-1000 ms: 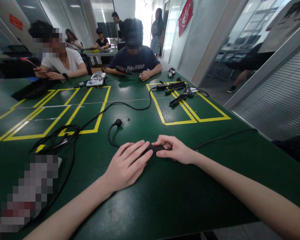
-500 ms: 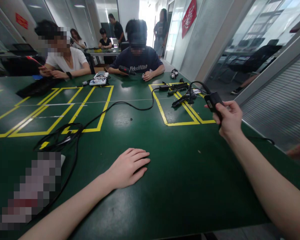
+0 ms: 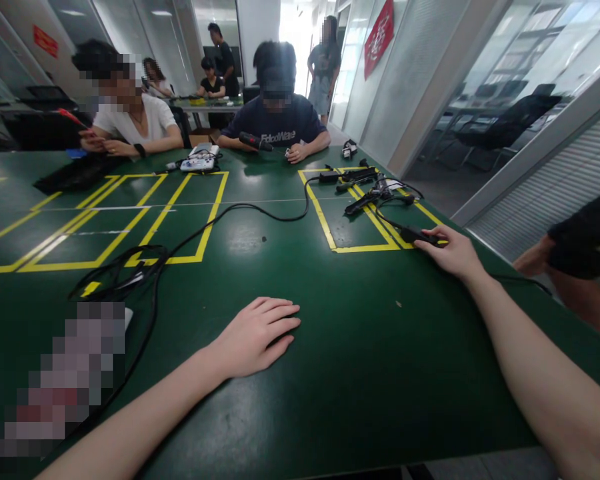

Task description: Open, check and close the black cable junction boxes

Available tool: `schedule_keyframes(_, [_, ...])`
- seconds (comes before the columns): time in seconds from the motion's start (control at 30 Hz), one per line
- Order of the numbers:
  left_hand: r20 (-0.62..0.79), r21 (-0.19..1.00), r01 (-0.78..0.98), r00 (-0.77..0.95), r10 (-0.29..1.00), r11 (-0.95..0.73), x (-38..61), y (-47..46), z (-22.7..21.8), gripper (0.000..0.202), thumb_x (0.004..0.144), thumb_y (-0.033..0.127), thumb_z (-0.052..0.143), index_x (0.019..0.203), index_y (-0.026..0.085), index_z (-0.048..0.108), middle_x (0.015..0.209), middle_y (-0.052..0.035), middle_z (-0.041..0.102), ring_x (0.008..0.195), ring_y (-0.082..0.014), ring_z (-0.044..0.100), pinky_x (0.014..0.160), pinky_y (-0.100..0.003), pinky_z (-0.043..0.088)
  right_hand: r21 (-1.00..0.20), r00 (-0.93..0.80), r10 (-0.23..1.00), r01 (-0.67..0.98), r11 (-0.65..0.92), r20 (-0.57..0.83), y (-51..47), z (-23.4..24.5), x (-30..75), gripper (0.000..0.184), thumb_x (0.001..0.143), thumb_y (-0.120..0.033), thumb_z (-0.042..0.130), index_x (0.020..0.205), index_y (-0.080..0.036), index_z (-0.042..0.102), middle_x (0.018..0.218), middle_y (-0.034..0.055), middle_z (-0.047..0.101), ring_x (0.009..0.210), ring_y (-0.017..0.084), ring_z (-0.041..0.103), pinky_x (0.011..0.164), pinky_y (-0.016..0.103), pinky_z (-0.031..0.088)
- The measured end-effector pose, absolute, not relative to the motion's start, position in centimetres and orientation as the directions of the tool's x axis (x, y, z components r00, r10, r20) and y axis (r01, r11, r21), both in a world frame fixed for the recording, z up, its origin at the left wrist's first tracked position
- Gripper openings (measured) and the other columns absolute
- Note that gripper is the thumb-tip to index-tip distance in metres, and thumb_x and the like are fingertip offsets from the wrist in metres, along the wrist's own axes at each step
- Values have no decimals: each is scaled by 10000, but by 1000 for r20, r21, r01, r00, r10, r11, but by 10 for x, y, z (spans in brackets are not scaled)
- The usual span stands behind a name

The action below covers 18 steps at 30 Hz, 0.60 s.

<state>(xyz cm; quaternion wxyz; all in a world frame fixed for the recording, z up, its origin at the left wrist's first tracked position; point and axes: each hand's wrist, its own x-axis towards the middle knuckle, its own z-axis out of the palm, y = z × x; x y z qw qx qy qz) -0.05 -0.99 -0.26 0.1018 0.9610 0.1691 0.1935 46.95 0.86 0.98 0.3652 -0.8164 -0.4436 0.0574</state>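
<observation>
My left hand [image 3: 261, 337] rests palm down on the green table [image 3: 340, 347], fingers stretched out, holding nothing. Over at the right, my right hand [image 3: 453, 252] has its fingers around a black power adapter [image 3: 413, 234] low at the tabletop, by the yellow tape; the hand covers part of it. A thin black cord [image 3: 387, 219] runs from the adapter back to a cluster of black cords and parts [image 3: 363, 200]. Another black adapter [image 3: 329, 177] lies beside that cluster, on a long cable [image 3: 250, 205] crossing the table leftward.
Coiled black cable [image 3: 115, 277] and a blurred-out box-like item [image 3: 70, 373] lie at the left. Yellow tape [image 3: 365, 249] marks rectangles on the table. Two people sit opposite, one with a black power screwdriver [image 3: 255, 141]. A passing person [image 3: 587, 233] is at the right edge.
My right hand has lowered the adapter from the air to the tabletop, its cord dropping with it. My left hand stays put. A person has come into view at the right.
</observation>
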Motion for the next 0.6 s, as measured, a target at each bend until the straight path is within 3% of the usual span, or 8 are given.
schedule_keyframes(0.2, [329,269,290,868,371,-918,-1,-10,-3,264,1044,258,527,1236,184,692,1372,-105,701,1303,-256,627,1071,-449,518,-542,702,676,665,-513,222,11,5,480,242,740,-346,730,946,-226,685,988,115,724,894,314,639,841,436,484])
schedule_keyframes(0.4, [335,268,288,867,369,-919,0,-10,-3,263,1048,257,519,1232,183,692,1363,-106,707,1297,-257,633,1064,-453,520,-574,679,692,677,-461,245,10,0,483,320,774,-318,700,1068,-192,712,1127,123,732,873,239,645,830,358,496])
schedule_keyframes(0.6, [325,271,292,869,373,-917,-1,-10,-3,268,1048,261,519,1234,182,694,1369,-102,704,1299,-263,632,1064,-458,521,-613,680,682,667,-423,269,10,-4,488,364,810,-331,663,1110,-138,732,999,134,736,706,204,618,718,337,508])
